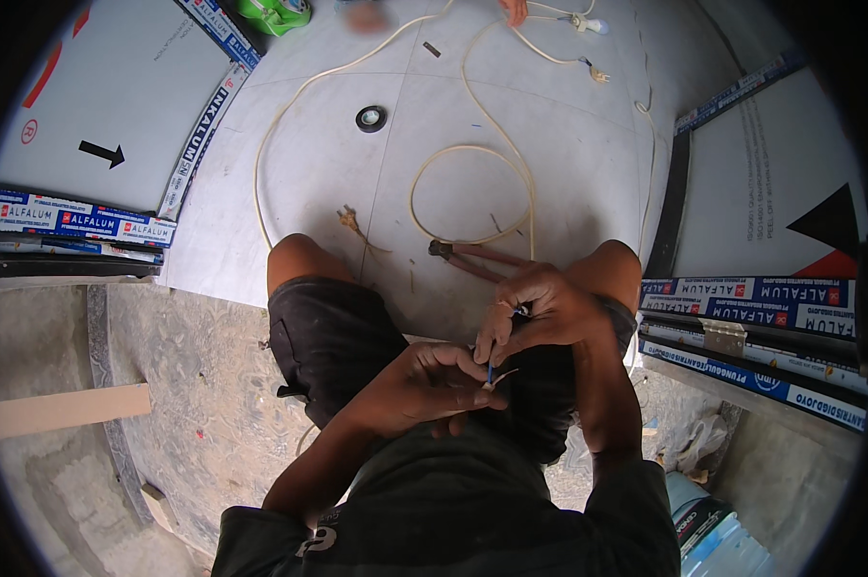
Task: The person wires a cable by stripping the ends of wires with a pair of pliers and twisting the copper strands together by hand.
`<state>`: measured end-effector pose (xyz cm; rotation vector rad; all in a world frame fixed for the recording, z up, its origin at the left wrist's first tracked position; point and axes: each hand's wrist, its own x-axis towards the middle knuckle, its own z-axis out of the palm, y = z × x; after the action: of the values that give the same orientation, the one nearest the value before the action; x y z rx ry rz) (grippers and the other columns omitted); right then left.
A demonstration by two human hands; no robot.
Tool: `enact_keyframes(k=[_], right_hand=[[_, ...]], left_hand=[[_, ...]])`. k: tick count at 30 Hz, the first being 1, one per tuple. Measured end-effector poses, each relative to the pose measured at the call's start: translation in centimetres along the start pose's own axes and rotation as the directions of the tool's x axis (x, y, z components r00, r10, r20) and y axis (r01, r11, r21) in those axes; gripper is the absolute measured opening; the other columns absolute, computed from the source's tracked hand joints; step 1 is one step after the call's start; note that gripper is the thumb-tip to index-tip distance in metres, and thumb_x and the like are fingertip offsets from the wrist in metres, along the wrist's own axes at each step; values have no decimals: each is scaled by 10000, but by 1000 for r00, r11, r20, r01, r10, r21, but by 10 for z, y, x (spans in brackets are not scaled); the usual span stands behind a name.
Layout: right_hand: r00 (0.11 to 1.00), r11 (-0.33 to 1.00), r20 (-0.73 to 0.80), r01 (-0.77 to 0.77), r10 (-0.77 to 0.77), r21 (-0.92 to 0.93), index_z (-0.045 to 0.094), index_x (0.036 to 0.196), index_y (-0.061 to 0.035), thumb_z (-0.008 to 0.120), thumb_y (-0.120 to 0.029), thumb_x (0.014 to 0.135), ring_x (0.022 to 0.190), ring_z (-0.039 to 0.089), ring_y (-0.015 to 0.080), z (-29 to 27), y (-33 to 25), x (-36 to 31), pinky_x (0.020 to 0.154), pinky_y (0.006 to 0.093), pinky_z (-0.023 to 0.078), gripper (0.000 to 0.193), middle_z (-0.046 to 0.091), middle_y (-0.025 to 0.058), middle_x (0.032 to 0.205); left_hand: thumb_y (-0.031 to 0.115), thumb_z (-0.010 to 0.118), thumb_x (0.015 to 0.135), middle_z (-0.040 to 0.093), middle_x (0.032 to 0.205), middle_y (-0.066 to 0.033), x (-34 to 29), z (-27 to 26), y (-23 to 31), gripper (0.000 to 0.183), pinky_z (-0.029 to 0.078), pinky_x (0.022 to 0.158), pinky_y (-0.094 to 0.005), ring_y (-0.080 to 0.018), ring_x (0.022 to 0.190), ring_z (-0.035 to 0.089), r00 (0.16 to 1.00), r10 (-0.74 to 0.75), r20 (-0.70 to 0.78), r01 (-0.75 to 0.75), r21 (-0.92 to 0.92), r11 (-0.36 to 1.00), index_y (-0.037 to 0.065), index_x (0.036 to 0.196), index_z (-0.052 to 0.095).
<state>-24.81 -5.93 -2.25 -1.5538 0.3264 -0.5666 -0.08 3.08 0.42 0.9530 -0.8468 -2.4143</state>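
Observation:
My left hand (429,389) is closed over my lap, pinching the end of a cable between thumb and fingertips. From that pinch a thin blue wire (491,373) stands up, and a pale strand (505,375) sticks out to the right. My right hand (545,313) is closed too, its fingertips at the top of the blue wire. Something small and dark shows between its fingers, too little to name. Past the right hand, pliers (441,249) with reddish handles lie on the tiles. A loose plug (349,220) with a short cord rests beyond my left knee.
Cream cable (414,183) loops across the tiled floor. Black tape (371,118) lies farther off. Another person's hand (515,10) is at the top edge, near a bulb (599,26) and a second plug (599,75). Wrapped panels (117,87) flank both sides; a bottle (718,539) stands lower right.

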Motion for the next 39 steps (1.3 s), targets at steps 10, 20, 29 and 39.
enact_keyframes(k=[10,20,29,39], right_hand=[[868,996,-497,-52,9,-72,708,1050,26,722,88,876,819,701,142,54,-2,-12,686,262,577,185,706,97,975],[665,738,-508,-96,547,668,669,971,-16,671,-108,966,558,468,18,75,11,-11,429,190,285,92,618,11,805],[781,305,-151,-53,606,951,637,1006,-58,657,-150,976,480,356,18,77,39,-25,389,183,213,99,583,5,758],[326,905,-920,283,219,316,579,1121,-48,618,-123,1027,593,429,58,100,26,-5,538,229,345,127,589,7,1018]], left_hand=[[112,705,979,772,1076,-113,5,-4,4,181,456,497,-198,-62,589,615,948,165,-271,-143,97,985,33,1141,682],[13,679,976,770,955,-82,12,4,-5,181,445,536,-203,-34,620,604,786,576,-225,-360,592,722,-11,1155,684],[-42,661,956,756,936,-88,11,0,5,173,534,767,-262,-108,802,677,774,626,-100,-370,731,574,-30,1125,696],[-5,636,988,726,1189,-104,20,-18,4,172,492,574,-196,-43,691,618,750,609,-259,-456,465,759,18,1153,680]])
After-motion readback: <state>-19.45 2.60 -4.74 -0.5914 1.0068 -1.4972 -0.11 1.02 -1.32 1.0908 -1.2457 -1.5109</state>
